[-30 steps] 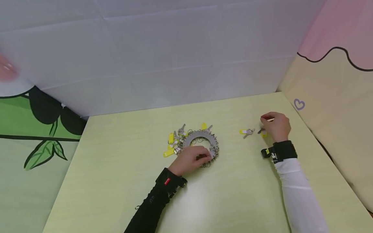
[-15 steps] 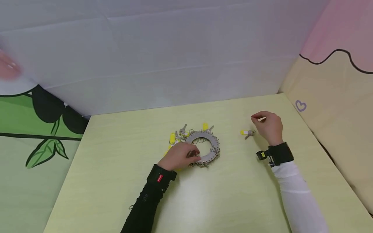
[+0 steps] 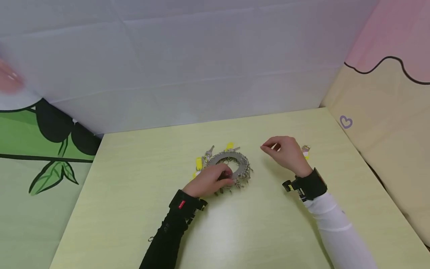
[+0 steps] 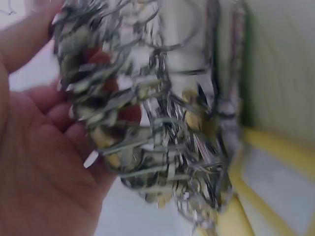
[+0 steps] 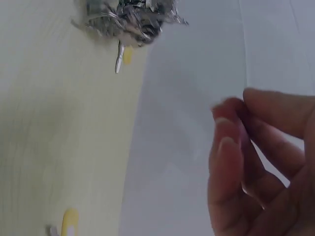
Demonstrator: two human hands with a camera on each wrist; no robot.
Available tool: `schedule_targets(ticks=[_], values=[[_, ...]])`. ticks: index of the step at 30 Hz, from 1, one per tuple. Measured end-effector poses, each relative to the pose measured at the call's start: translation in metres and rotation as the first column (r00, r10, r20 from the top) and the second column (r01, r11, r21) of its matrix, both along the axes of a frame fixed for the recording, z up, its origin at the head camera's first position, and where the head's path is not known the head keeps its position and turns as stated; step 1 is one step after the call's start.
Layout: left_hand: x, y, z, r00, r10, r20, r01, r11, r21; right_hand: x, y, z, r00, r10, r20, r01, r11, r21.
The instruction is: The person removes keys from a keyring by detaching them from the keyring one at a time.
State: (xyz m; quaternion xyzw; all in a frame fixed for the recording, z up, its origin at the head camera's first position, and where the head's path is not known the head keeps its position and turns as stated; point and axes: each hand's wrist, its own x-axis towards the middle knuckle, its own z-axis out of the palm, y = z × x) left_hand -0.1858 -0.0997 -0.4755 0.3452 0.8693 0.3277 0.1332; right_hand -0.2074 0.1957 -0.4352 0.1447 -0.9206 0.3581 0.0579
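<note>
My left hand point(image 3: 209, 181) grips the near left side of a grey flat ring point(image 3: 242, 164), whose edge is crowded with small wire rings. The ring stands slightly tilted, and in the left wrist view the wire rings point(image 4: 162, 147) appear blurred, fingers behind them and thumb at the upper left. My right hand point(image 3: 285, 152) hovers to the right of the ring, with thumb and fingertips close together. Nothing shows between these fingers point(image 5: 229, 162) in the right wrist view. Keys with yellow tags, one tag point(image 3: 199, 163) at the left, lie against the ring's far left side.
Beyond the right hand, a key with a yellow tag point(image 3: 305, 151) lies on the pale wooden table point(image 3: 262, 231). A white sheet point(image 3: 188, 74) rises behind the back edge, with printed cloths on both sides.
The right hand has moved left toward the ring, uncovering the tagged key at the right. The left hand has shifted left along the ring, which is now tilted.
</note>
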Motion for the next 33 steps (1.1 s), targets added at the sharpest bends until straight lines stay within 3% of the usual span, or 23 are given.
schedule_targets(ticks=[3,6,11,15,20,23,26,33], values=[[0.000,0.001,0.005,0.995,0.040,0.092,-0.050,0.992,0.115,0.006,-0.011,0.002,0.980,0.162,0.115,-0.168,0.985,0.045],[-0.001,0.002,0.009,0.988,0.079,0.135,-0.109,0.966,0.235,0.012,-0.024,0.000,0.931,0.296,0.213,-0.318,0.945,0.077],[-0.002,0.004,0.014,0.983,0.126,0.136,-0.165,0.926,0.339,0.027,-0.060,-0.017,0.878,0.422,0.226,-0.461,0.874,0.157],[-0.001,0.006,0.017,0.970,0.103,0.218,-0.183,0.905,0.384,0.041,-0.085,-0.029,0.863,0.440,0.246,-0.489,0.852,0.190],[0.004,0.006,0.023,0.952,0.047,0.302,-0.179,0.886,0.427,0.043,-0.092,-0.031,0.870,0.431,0.238,-0.469,0.873,0.133],[0.004,0.007,0.025,0.965,0.033,0.260,-0.151,0.881,0.448,0.037,-0.084,-0.025,0.863,0.464,0.200,-0.484,0.873,0.064],[0.002,0.007,0.024,0.979,0.055,0.195,-0.135,0.894,0.428,0.029,-0.073,-0.019,0.846,0.499,0.189,-0.507,0.862,-0.006],[0.001,0.005,0.017,0.986,0.101,0.133,-0.141,0.929,0.342,0.019,-0.055,-0.012,0.772,0.571,0.279,-0.549,0.820,-0.161]])
